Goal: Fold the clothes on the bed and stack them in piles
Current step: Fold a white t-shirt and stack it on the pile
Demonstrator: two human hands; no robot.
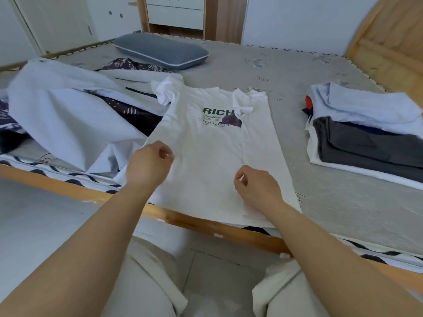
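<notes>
A white T-shirt (206,156) with a green and purple print lies front up on the bed, its right side folded inward over the print. Its hem hangs over the wooden bed rail. My left hand (150,167) hovers over the shirt's left edge with fingers curled; whether it pinches the cloth is hard to tell. Lower on the shirt's middle, my right hand (258,187) has its fingers curled in, thumb against forefinger. A stack of folded clothes (366,138) sits at the right: white at the bottom, dark grey in the middle, light blue on top.
A heap of unfolded clothes (68,115), pale blue and dark patterned, lies at the left. A grey-blue pillow (160,50) rests at the far side. The wooden bed rail (206,225) runs across the front, and the wooden headboard (389,42) rises at the right.
</notes>
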